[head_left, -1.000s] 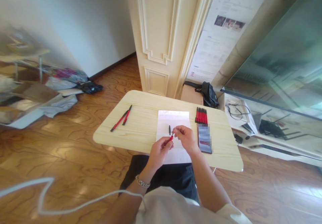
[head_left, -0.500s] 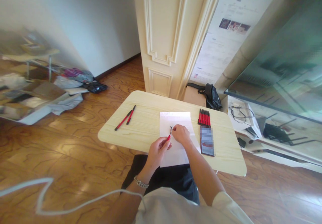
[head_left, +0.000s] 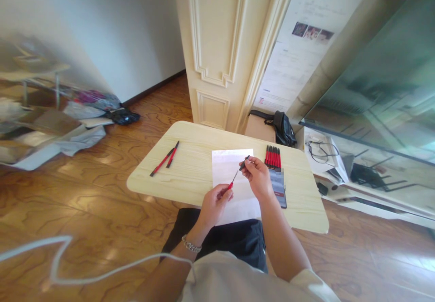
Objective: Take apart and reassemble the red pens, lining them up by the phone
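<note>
Closed around the red barrel of a pen (head_left: 231, 185) is my left hand (head_left: 216, 201), above the lower part of a white sheet of paper (head_left: 226, 164). A thin refill (head_left: 235, 175) sticks out of the barrel's upper end. My right hand (head_left: 257, 176) pinches a black pen tip section (head_left: 244, 162) at the refill's far end. Whether that piece touches the refill I cannot tell. To the right lies a row of several red and black pens (head_left: 273, 157), with a phone (head_left: 279, 189) below it, partly behind my right hand.
Two red and black pens (head_left: 166, 159) lie crossing or touching at the left of the pale wooden table (head_left: 190, 175). Behind the table stand a cream door panel (head_left: 214, 107) and a black bag (head_left: 283, 129). A white cable (head_left: 118, 275) hangs at lower left.
My right hand has turned and moved up and right, now with the black tip section showing in its fingers. More of the refill is visible. My left hand stays nearly in place.
</note>
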A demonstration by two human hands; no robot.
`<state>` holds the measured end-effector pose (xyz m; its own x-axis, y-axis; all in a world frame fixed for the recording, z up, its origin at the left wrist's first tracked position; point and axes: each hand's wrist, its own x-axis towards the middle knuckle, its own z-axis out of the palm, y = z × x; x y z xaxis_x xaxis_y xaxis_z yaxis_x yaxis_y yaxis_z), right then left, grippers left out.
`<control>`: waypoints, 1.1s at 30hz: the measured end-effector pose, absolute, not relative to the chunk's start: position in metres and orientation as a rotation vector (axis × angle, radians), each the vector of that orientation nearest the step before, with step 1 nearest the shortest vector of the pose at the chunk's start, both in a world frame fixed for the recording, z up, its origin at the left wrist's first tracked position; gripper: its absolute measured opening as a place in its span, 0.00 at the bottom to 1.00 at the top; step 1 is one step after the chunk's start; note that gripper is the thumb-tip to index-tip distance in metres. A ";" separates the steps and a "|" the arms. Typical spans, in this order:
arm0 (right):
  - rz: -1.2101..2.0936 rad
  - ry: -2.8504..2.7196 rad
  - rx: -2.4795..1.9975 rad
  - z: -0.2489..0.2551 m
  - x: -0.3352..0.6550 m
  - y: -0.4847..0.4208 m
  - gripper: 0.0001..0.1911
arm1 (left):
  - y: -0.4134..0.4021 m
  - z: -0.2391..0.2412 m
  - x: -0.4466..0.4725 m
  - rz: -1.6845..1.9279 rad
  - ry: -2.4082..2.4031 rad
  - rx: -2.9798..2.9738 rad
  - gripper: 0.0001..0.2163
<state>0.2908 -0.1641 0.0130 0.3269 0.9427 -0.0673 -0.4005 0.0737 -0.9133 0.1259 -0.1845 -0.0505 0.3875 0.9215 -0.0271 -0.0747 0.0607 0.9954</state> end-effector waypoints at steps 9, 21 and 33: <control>1.114 -0.720 -1.084 0.013 0.286 -0.164 0.15 | -0.187 -0.048 0.124 0.918 0.895 1.286 0.15; 1.173 -0.933 -1.190 0.003 0.276 -0.179 0.12 | -0.184 -0.046 0.124 0.910 0.867 1.243 0.16; 1.220 -1.033 -1.133 -0.001 0.282 -0.188 0.12 | -0.185 -0.038 0.122 0.736 0.739 1.081 0.15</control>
<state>0.2819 -0.1882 -0.0014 0.0818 0.9966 -0.0084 -0.1562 0.0044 -0.9877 0.1217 -0.1852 -0.0376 0.5512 0.8184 -0.1624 -0.1591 0.2941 0.9424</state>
